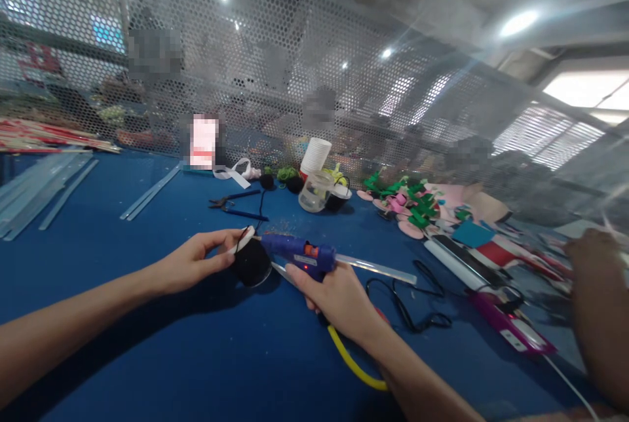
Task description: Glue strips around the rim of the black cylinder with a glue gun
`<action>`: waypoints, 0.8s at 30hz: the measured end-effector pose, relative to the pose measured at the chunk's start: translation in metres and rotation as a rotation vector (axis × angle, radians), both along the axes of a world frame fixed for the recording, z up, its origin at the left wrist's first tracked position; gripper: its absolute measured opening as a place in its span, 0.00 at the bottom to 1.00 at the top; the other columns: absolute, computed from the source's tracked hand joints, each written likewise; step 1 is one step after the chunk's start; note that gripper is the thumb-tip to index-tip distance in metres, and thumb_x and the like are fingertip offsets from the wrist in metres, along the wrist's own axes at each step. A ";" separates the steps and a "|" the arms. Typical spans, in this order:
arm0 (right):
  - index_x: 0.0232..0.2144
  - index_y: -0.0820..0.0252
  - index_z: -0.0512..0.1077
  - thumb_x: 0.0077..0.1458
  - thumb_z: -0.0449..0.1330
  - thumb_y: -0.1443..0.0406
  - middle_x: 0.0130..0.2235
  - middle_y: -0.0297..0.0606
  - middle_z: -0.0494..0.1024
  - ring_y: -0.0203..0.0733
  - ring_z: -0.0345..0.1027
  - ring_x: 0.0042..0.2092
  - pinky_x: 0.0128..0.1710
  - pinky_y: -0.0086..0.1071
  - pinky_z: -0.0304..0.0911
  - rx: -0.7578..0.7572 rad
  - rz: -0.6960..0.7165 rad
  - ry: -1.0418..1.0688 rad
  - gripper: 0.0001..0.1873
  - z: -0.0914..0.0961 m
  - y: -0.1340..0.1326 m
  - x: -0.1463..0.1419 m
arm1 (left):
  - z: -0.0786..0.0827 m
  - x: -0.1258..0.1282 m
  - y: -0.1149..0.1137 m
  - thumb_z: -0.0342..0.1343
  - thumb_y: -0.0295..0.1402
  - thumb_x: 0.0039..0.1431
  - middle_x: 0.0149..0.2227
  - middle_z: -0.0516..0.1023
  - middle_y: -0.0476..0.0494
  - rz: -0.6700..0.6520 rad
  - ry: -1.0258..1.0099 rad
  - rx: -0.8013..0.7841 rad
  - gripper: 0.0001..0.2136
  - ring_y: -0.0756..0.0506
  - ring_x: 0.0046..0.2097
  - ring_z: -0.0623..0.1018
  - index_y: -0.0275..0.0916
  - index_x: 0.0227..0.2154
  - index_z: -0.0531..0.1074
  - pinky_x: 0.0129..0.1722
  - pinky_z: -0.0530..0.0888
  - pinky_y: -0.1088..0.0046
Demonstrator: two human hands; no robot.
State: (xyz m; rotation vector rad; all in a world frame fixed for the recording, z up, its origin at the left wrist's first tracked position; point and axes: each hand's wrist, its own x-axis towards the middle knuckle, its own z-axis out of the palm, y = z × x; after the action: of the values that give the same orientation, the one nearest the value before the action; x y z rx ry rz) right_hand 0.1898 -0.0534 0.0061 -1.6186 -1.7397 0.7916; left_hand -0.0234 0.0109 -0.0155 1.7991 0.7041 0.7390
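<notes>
My right hand [339, 297] grips a blue hot glue gun [302, 253], its nozzle pointing left at a round black piece [251, 261] on the blue table. A clear glue stick [378, 268] sticks out of the gun's back, and a yellow cord [351, 362] runs from the handle under my wrist. My left hand [196, 258] pinches the black piece at its upper left edge, together with a small white bit [244, 238].
Pliers with blue handles [236, 204] lie behind my hands. A clear plastic cup [315, 191], stacked white cups [315, 154] and green and pink craft pieces [410, 206] stand by the perforated screen [295, 81]. Another person's hand [597, 297] rests at the right. Clear strips [44, 186] lie at the left.
</notes>
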 end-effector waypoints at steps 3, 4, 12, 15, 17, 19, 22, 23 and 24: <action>0.26 0.62 0.69 0.49 0.53 0.59 0.11 0.26 0.61 0.31 0.57 0.14 0.15 0.24 0.55 0.001 0.040 0.014 0.12 -0.001 -0.002 -0.001 | 0.000 0.000 0.000 0.51 0.38 0.53 0.50 0.67 0.37 0.006 0.001 0.000 0.13 0.39 0.51 0.64 0.36 0.20 0.59 0.49 0.58 0.65; 0.25 0.62 0.69 0.49 0.53 0.59 0.11 0.26 0.61 0.31 0.56 0.14 0.14 0.23 0.54 0.010 0.050 0.018 0.12 -0.001 -0.003 -0.002 | -0.001 0.000 0.000 0.51 0.38 0.53 0.50 0.67 0.37 0.006 0.003 0.001 0.13 0.39 0.51 0.65 0.36 0.20 0.59 0.49 0.58 0.65; 0.23 0.61 0.67 0.47 0.54 0.60 0.12 0.27 0.61 0.31 0.57 0.15 0.15 0.23 0.54 0.000 0.047 0.057 0.10 -0.001 -0.006 -0.003 | -0.004 -0.001 0.001 0.51 0.37 0.53 0.49 0.68 0.38 0.002 -0.012 0.016 0.12 0.38 0.53 0.62 0.36 0.20 0.60 0.50 0.56 0.65; 0.22 0.62 0.67 0.47 0.54 0.59 0.12 0.27 0.61 0.30 0.56 0.14 0.14 0.23 0.55 -0.039 0.039 0.076 0.11 0.000 -0.004 -0.001 | -0.004 -0.001 0.001 0.52 0.39 0.53 0.49 0.68 0.37 0.008 -0.015 0.006 0.13 0.38 0.52 0.62 0.35 0.20 0.60 0.50 0.57 0.65; 0.20 0.62 0.66 0.47 0.54 0.58 0.11 0.27 0.61 0.30 0.55 0.14 0.13 0.23 0.55 -0.050 0.018 0.086 0.13 0.000 0.000 0.001 | -0.004 -0.001 0.001 0.52 0.40 0.52 0.50 0.67 0.36 0.005 -0.017 -0.006 0.14 0.37 0.51 0.64 0.35 0.20 0.60 0.49 0.58 0.64; 0.18 0.62 0.65 0.46 0.54 0.58 0.10 0.28 0.61 0.29 0.55 0.13 0.13 0.23 0.55 -0.048 0.000 0.087 0.14 0.000 0.004 0.003 | -0.004 -0.001 0.001 0.52 0.41 0.52 0.50 0.66 0.36 -0.005 -0.023 -0.015 0.15 0.38 0.51 0.64 0.35 0.20 0.60 0.48 0.59 0.64; 0.15 0.62 0.63 0.46 0.54 0.58 0.10 0.28 0.61 0.29 0.55 0.13 0.14 0.23 0.56 -0.042 -0.032 0.078 0.16 0.000 0.008 0.004 | -0.003 0.000 0.001 0.52 0.42 0.52 0.50 0.67 0.36 -0.013 -0.043 -0.025 0.15 0.38 0.50 0.65 0.35 0.20 0.60 0.48 0.59 0.64; 0.15 0.62 0.63 0.46 0.54 0.57 0.10 0.29 0.61 0.29 0.55 0.13 0.14 0.23 0.56 -0.043 -0.039 0.074 0.16 0.000 0.008 0.004 | -0.003 0.000 0.001 0.52 0.42 0.52 0.50 0.67 0.36 -0.013 -0.049 -0.025 0.16 0.38 0.50 0.65 0.35 0.19 0.60 0.48 0.59 0.64; 0.14 0.62 0.63 0.46 0.54 0.57 0.10 0.29 0.61 0.29 0.55 0.13 0.14 0.23 0.56 -0.041 -0.040 0.072 0.17 0.000 0.008 0.005 | -0.003 0.000 0.001 0.52 0.42 0.52 0.49 0.67 0.35 -0.013 -0.052 -0.025 0.16 0.38 0.50 0.65 0.35 0.20 0.60 0.48 0.59 0.64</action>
State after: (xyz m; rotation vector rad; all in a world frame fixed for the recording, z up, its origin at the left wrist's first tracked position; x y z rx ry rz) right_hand 0.1944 -0.0452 0.0057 -1.6264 -1.6455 0.8614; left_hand -0.0237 0.0119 -0.0187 1.7545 0.6642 0.7625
